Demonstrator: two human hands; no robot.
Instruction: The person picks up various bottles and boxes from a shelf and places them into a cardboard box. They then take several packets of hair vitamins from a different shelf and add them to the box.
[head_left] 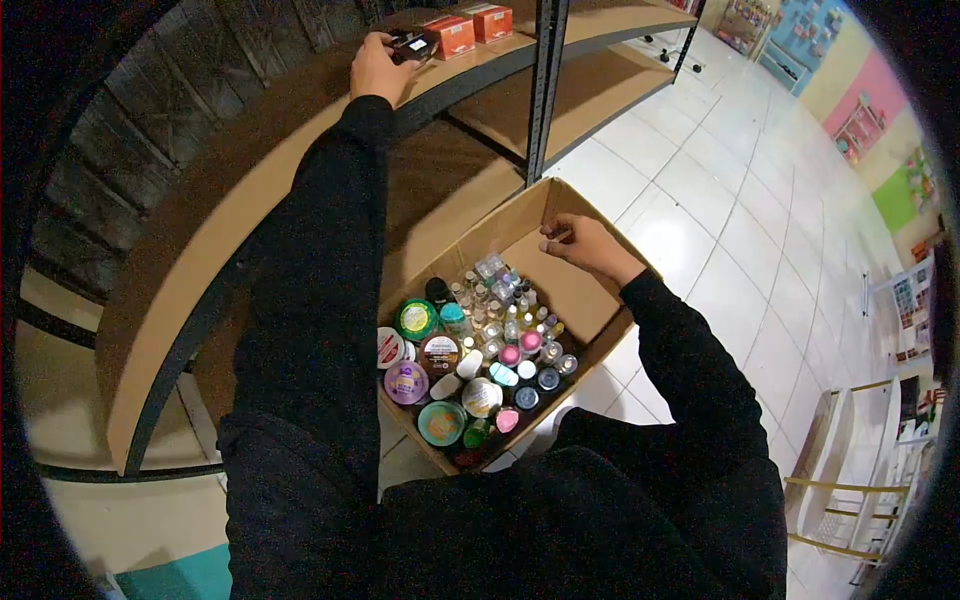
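Observation:
My left hand (379,70) is up at the shelf (290,120), its fingers closed on a small dark box (413,45). Right beside that box, two orange boxes (455,36) stand on the same board. Over the far side of an open cardboard box (590,285), my right hand (588,245) has its fingers curled together around a small thing that I cannot make out. Below it in the cardboard box are many small bottles (495,310) and round jars, among them a green-lidded jar (416,319) and a purple-lidded jar (406,382).
A dark metal shelf post (545,90) rises just beyond the cardboard box. Lower shelf boards (450,185) lie under the top one. White floor tiles (690,230) extend to the right, where a white rack (850,470) stands.

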